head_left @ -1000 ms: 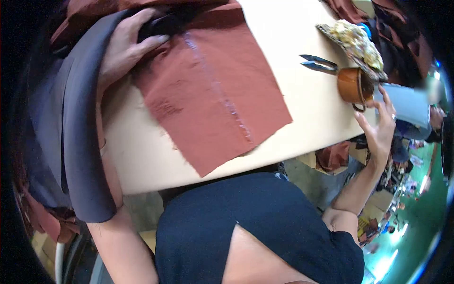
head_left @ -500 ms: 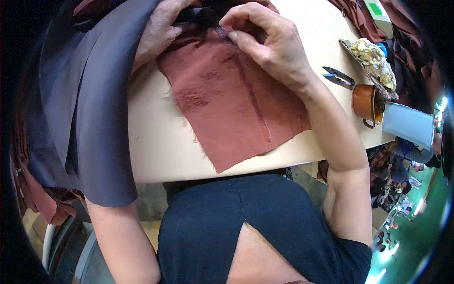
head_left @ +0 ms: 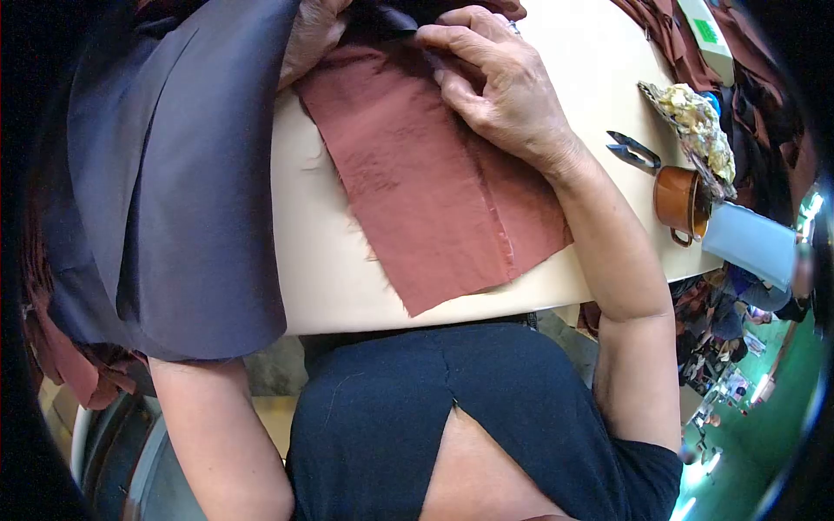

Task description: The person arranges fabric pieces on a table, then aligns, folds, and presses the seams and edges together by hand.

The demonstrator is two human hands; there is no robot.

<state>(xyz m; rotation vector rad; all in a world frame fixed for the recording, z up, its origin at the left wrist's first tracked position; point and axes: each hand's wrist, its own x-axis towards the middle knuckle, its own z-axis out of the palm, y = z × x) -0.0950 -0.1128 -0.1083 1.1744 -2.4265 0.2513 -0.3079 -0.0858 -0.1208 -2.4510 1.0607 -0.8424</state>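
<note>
A reddish-brown fabric piece [head_left: 408, 191] with frayed edges and a seam lies on the pale table, its top end bunched up. My right hand [head_left: 508, 91] is closed on that fabric beside the seam, with the index finger bent and the thumb under it. Close to the fabric's upper left edge is my left hand [head_left: 314, 36], partly cut off by the frame; its fingers are hidden. Dark purple-grey fabric [head_left: 204, 191] drapes over my left forearm. A dark fold of cloth [head_left: 387, 19] lies between the two hands.
On the right of the table [head_left: 326, 295] are thread snips [head_left: 634, 152], a brown mug [head_left: 676, 198], a crumpled yellowish clump [head_left: 699, 126] and a light-blue rectangular item [head_left: 749, 243]. A pale box with a green label [head_left: 705, 39] rests among dark cloths [head_left: 760, 95] at top right.
My right hand has shifted slightly along the fabric, fingers now lower over the seam. My left hand has moved up toward the frame edge. The draped dark fabric appears further right.
</note>
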